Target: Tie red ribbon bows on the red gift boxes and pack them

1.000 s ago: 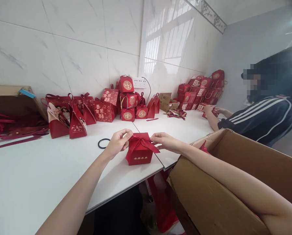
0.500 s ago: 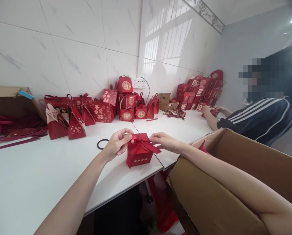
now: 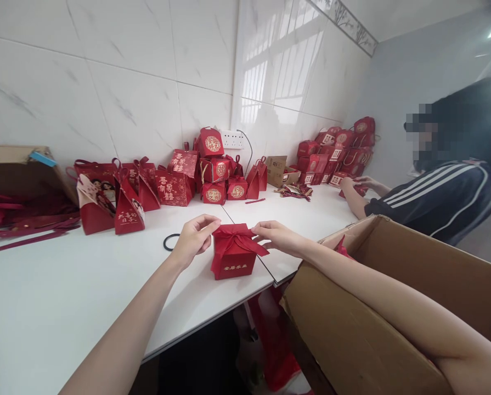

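Note:
A small red gift box with gold characters on its front stands upright near the table's front edge. A red ribbon is tied in a bow across its top, its tails hanging over the front and right. At the box's upper left, my left hand is closed in a pinch on the ribbon; the bit between its fingertips is mostly hidden. My right hand pinches the ribbon at the upper right corner. A black ring lies on the table behind my left hand.
Red gift boxes line the wall, with another stack further right. An open cardboard box sits under my right forearm. Loose ribbons lie at left. A co-worker handles a red item at right.
My left hand has shifted slightly up and left, off the front of the bow. The bow's left side lies flatter. My right hand stays nearly in place.

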Tool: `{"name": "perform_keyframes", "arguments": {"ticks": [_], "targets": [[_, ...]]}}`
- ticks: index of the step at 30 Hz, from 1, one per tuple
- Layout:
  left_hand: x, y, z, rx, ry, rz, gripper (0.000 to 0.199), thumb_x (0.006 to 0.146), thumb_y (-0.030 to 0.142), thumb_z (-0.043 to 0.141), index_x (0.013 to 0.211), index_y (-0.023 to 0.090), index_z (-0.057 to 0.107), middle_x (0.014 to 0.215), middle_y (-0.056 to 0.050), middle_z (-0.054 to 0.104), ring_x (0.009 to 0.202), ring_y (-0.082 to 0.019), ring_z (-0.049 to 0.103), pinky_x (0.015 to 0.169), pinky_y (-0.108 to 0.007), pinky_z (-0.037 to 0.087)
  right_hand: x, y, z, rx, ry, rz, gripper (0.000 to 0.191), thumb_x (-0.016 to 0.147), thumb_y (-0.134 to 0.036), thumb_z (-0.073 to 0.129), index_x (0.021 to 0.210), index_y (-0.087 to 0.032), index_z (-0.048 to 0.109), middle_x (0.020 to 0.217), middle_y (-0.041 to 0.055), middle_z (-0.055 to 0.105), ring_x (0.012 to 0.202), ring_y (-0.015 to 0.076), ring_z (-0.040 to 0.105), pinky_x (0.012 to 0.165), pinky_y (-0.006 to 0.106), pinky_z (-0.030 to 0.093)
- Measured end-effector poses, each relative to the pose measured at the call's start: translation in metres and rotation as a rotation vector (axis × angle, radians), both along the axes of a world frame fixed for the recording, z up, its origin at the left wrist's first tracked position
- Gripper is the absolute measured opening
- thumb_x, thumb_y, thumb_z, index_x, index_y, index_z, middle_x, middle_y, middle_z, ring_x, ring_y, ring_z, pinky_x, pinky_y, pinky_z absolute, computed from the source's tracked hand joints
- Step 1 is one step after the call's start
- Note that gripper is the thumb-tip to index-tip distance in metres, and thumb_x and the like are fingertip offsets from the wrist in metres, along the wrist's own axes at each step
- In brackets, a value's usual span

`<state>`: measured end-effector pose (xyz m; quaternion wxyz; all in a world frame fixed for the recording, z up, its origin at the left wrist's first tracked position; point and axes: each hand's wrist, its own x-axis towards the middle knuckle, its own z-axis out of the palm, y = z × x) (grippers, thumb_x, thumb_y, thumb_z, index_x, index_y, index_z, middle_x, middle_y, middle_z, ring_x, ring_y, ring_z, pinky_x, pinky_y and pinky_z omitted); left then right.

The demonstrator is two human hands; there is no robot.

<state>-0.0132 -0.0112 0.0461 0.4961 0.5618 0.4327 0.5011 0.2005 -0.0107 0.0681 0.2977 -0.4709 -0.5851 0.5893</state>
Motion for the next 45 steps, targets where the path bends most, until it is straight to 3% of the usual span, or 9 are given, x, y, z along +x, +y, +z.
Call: {"name": "perform_keyframes", "arguments": {"ticks": [8,11,14,19,29,33,37,40,45], "targets": [[-0.001,0.004,-0.008,0.153,0.208,0.151,0.020,0.071,0.034,0.056,0.083,0.018,0.057,0.066,0.002,0.051,0.043,-0.006,0.041,0.039,-0.019,0.029,-0.001,0.002,-0.001,0.033,-0.063,-0.036,0.016,0.081,-0.026,0.054,0.069,-0.015,0.052,0.086,0.0057,0.061,0.069,0.0106,0.056,0.050,0.019,0.045],[-0.001,0.005,-0.011,0.421,0.405,0.384,0.014,0.071,0.023,0.051,0.081,0.019,0.060,0.088,-0.004,0.057,0.078,-0.016,0.056,0.064,-0.026,0.046,-0.001,0.005,-0.005,0.081,-0.196,-0.057,0.017,0.080,-0.026,0.054,0.067,-0.015,0.051,0.082,0.0051,0.061,0.065,0.0105,0.056,0.048,0.019,0.045],[0.002,0.002,-0.011,0.564,0.383,0.356,0.020,0.075,0.021,0.047,0.089,0.021,0.060,0.103,-0.005,0.057,0.105,-0.020,0.050,0.091,-0.034,0.041,0.001,0.008,-0.009,0.173,-0.332,-0.079,0.024,0.080,-0.036,0.055,0.067,-0.016,0.051,0.068,0.0028,0.059,0.056,0.0101,0.054,0.046,0.020,0.043],[0.014,-0.008,-0.010,0.389,0.353,0.090,0.025,0.077,0.038,0.051,0.091,0.021,0.062,0.126,-0.007,0.048,0.119,-0.024,0.042,0.104,-0.039,0.029,0.001,-0.002,-0.008,0.289,-0.529,-0.058,0.056,0.081,-0.064,0.033,0.049,-0.019,0.036,0.041,-0.0020,0.040,0.039,0.0080,0.037,0.043,0.024,0.031],[0.017,-0.006,-0.013,0.153,0.206,-0.003,0.030,0.075,0.046,0.053,0.082,0.019,0.063,0.123,-0.008,0.050,0.119,-0.025,0.043,0.100,-0.036,0.032,-0.001,-0.011,-0.009,0.348,-0.395,0.304,0.046,0.079,-0.054,0.047,0.051,-0.016,0.046,0.049,-0.0032,0.045,0.045,0.0068,0.036,0.047,0.022,0.028],[0.017,-0.008,-0.009,-0.088,0.062,0.022,0.055,0.066,0.042,0.067,0.113,0.021,0.047,0.115,-0.009,0.054,0.099,-0.022,0.058,0.082,-0.032,0.047,0.001,-0.009,-0.008,0.325,-0.390,0.367,0.047,0.077,-0.057,0.050,0.054,-0.016,0.048,0.052,-0.0043,0.040,0.048,0.0065,0.031,0.048,0.022,0.025],[0.016,-0.011,-0.005,-0.391,-0.058,-0.083,0.059,0.061,0.034,0.073,0.108,0.019,0.040,0.101,-0.010,0.060,0.077,-0.019,0.064,0.062,-0.029,0.052,0.002,-0.008,-0.009,0.303,-0.374,0.387,0.043,0.077,-0.056,0.050,0.060,-0.016,0.050,0.057,-0.0030,0.045,0.052,0.0076,0.036,0.051,0.023,0.028],[0.017,-0.011,-0.006,-0.325,-0.048,-0.103,0.049,0.063,0.033,0.071,0.099,0.018,0.042,0.098,-0.008,0.061,0.077,-0.018,0.063,0.063,-0.028,0.051,0.002,-0.009,-0.009,0.358,-0.381,0.370,0.038,0.078,-0.052,0.051,0.062,-0.017,0.050,0.060,-0.0025,0.047,0.054,0.0086,0.039,0.053,0.023,0.030],[0.022,-0.013,-0.013,0.088,0.099,0.064,0.057,0.061,0.034,0.071,0.107,0.020,0.040,0.099,-0.005,0.058,0.092,-0.019,0.059,0.082,-0.034,0.047,0.003,-0.008,-0.009,0.574,-0.505,0.247,0.028,0.077,-0.039,0.055,0.060,-0.018,0.051,0.073,0.0010,0.052,0.070,0.0128,0.049,0.067,0.025,0.037]]}}
